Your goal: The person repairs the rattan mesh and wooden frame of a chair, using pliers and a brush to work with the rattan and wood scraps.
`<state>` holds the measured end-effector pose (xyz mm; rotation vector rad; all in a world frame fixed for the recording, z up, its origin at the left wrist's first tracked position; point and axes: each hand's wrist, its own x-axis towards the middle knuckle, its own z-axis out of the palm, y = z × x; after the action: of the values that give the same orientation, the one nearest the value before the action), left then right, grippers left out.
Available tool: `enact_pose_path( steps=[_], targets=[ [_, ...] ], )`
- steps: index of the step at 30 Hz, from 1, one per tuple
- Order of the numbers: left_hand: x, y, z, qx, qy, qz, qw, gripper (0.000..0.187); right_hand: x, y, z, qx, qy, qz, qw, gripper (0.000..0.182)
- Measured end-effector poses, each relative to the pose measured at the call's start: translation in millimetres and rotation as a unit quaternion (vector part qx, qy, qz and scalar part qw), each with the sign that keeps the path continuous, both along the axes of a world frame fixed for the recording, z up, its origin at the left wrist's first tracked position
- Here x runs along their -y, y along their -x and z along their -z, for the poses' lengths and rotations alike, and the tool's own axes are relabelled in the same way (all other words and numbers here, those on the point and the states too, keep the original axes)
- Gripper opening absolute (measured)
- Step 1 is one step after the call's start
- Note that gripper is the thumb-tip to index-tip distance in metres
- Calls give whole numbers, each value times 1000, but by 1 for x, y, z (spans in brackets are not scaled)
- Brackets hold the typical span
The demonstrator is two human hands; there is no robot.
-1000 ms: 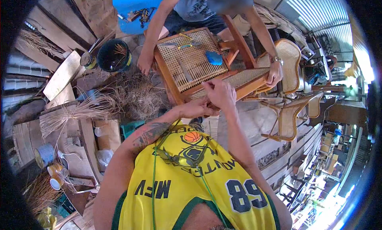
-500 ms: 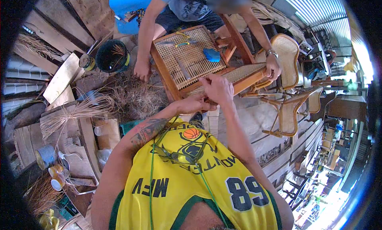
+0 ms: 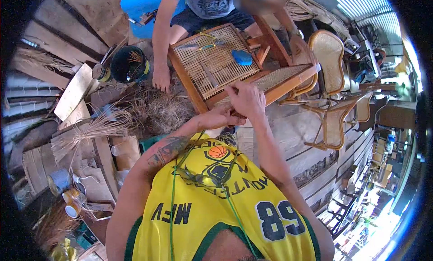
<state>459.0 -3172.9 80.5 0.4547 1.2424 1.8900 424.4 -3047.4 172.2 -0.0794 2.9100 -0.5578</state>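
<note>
A wooden chair frame with a woven cane panel (image 3: 228, 40) lies in front of me, and its strands run in open parallel lines near my side. My left hand (image 3: 218, 117) is closed at the near rail, its fingertips curled under my right wrist; what they hold is hidden. Over the rail and the strands bends my right hand (image 3: 247, 98), fingers closed; anything in them is too small to make out. On the cane lie yellow-handled scissors (image 3: 208, 46), a blue cloth-like lump (image 3: 242, 57) and a thin flat tool (image 3: 209, 74).
Opposite sits a person (image 3: 209, 6), one hand hanging beside the frame, the other at its right end. A dark bucket (image 3: 128, 64), loose cane fibres (image 3: 167, 110) and a strand bundle (image 3: 94, 137) are at left. Cane chairs (image 3: 328, 58) stand at right.
The view has shifted slightly. My hands stay at the same rail with almost the same grip. The other person's right-side hand has moved slightly on the frame's end.
</note>
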Motion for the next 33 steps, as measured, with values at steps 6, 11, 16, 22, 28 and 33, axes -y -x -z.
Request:
enact_pose_path(
  steps=[6,11,16,22,28,33],
  targets=[
    [55,57,55,-22,-31,-34,999,62,-5,-1,20,-109,66,27,992,23],
    [28,138,146,155,296,-183,925,57,-1,2,7,-49,45,34,997,20],
    [8,174,222,73,506,-236,827,50,-5,9,10,-61,71,3,996,19],
    [3,190,276,58,585,-256,767,41,-3,17,14,-92,42,-8,995,16],
    [10,201,315,60,634,-266,723,33,-3,23,18,-61,45,-12,997,15],
    [11,206,325,42,652,-265,709,28,-1,24,14,-32,21,-14,999,15]
  ],
)
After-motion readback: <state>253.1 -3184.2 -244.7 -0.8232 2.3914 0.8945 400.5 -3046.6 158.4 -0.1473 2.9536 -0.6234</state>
